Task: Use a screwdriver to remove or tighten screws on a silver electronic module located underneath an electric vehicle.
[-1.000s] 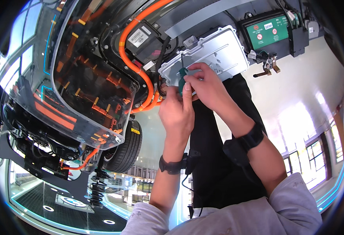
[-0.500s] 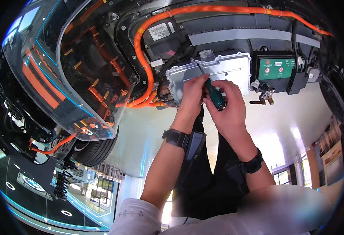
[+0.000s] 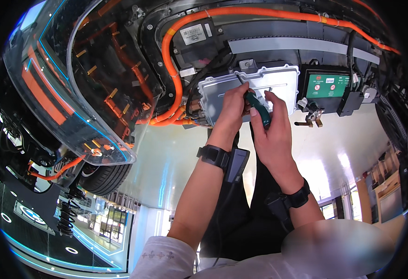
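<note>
A screwdriver (image 3: pixel 258 109) with a dark green handle slants across a silver metal housing cover (image 3: pixel 280 86). Its thin shaft points at the cover's far edge, and whether the tip sits on a fastener is too small to tell. My left hand (image 3: pixel 233 107) pinches the screwdriver where shaft meets handle. Around the handle's near end is my right hand (image 3: pixel 274 128), thumb pressed along it and forefinger lifted slightly off. Its other fingers are mostly hidden.
An orange corrugated cable (image 3: pixel 165 56) curves round the left and far side. To the right sits a black box with a green label (image 3: pixel 325 85), with a brass-coloured connector (image 3: pixel 311 118) beside it. A clear cover (image 3: pixel 120 160) and a tyre (image 3: pixel 106 179) stand at left.
My right fingers have loosened and shifted on the screwdriver's handle, the forefinger lifting away. The handle has tilted a little. My left hand keeps its pinch.
</note>
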`<state>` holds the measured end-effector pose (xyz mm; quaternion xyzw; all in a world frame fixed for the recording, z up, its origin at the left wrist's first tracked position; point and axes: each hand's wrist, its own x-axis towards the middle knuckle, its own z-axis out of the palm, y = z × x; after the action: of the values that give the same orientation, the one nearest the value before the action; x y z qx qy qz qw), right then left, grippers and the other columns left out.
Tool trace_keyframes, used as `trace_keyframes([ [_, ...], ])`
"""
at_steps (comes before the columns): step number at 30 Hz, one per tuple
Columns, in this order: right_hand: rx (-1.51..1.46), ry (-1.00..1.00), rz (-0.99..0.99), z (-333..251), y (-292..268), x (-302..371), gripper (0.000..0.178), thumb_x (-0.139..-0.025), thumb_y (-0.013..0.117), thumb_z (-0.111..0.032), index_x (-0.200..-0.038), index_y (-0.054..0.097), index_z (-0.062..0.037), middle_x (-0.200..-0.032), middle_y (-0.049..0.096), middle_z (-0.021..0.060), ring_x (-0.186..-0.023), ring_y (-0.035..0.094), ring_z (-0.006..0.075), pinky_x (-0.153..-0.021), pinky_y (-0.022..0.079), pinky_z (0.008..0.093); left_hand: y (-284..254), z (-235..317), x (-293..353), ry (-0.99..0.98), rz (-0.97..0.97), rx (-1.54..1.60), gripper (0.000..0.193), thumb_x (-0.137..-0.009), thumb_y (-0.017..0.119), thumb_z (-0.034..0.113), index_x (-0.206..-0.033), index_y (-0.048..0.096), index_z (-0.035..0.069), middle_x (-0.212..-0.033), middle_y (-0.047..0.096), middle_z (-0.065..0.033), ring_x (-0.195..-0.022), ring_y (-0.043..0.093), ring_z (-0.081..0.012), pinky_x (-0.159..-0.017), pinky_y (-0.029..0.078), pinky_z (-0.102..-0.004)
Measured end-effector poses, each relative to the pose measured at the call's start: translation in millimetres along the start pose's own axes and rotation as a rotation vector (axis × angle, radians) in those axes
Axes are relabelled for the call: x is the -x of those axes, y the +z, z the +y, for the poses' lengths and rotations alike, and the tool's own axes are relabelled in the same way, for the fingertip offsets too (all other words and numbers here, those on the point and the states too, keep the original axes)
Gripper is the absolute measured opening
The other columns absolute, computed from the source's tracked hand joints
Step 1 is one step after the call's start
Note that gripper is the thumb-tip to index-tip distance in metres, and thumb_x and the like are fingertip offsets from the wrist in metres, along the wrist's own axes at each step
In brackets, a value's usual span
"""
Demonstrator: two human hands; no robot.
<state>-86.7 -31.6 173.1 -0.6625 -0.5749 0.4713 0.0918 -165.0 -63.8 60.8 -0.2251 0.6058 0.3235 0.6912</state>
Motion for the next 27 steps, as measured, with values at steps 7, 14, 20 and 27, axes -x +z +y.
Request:
trace_keyframes([
  [7, 0.228, -0.129, -0.183, 18.4, -2.5, 1.8, 0.034, -0.081, 0.066, -0.012, -0.111, 0.053, -0.0028, -0.113, 0.056, 0.0134, -0.092, 0.062, 0.0363, -0.072, 0.052, 0.0388, -12.2, 2.9, 4.3, -0.065, -0.086, -0.025, 0.029, -0.093, 0.055, 0.032, -0.089, 0.061, 0.004, -0.077, 0.055, -0.0019, -0.064, 0.051, -0.0117, -0.057, 0.041, -0.0269],
  [14, 0.149, 0.024, -0.084, 23.2, 5.9, 7.4, 0.039, -0.073, 0.069, -0.003, -0.109, 0.054, -0.0056, -0.111, 0.057, 0.0105, -0.09, 0.062, 0.0341, -0.071, 0.052, 0.0383, -14.1, -2.2, 0.6, 0.037, -0.065, 0.032, 0.027, -0.091, 0.06, 0.028, -0.075, 0.058, 0.006, -0.061, 0.046, 0.0036, -0.048, 0.04, -0.0074, -0.047, 0.03, -0.0238],
  [20, 0.178, -0.232, -0.094, 18.0, 6.1, 5.3, 0.038, -0.081, 0.068, -0.013, -0.115, 0.052, -0.0047, -0.111, 0.057, 0.0151, -0.088, 0.062, 0.0342, -0.07, 0.053, 0.0361, -12.1, -2.0, -8.2, 0.041, 0.032, -0.025, 0.028, -0.092, 0.057, 0.03, -0.078, 0.06, 0.006, -0.064, 0.049, 0.0034, -0.052, 0.043, -0.0087, -0.048, 0.033, -0.0249],
  [27, 0.003, -0.099, -0.033, 27.3, 16.2, 7.8, 0.044, -0.075, 0.07, -0.008, -0.116, 0.053, -0.0053, -0.11, 0.058, 0.0146, -0.09, 0.062, 0.0338, -0.075, 0.053, 0.0375, -12.8, -5.5, -11.4, 0.034, -0.068, 0.123, 0.033, -0.092, 0.056, 0.036, -0.085, 0.064, 0.004, -0.065, 0.051, 0.0025, -0.054, 0.047, -0.0093, -0.05, 0.036, -0.026],
])
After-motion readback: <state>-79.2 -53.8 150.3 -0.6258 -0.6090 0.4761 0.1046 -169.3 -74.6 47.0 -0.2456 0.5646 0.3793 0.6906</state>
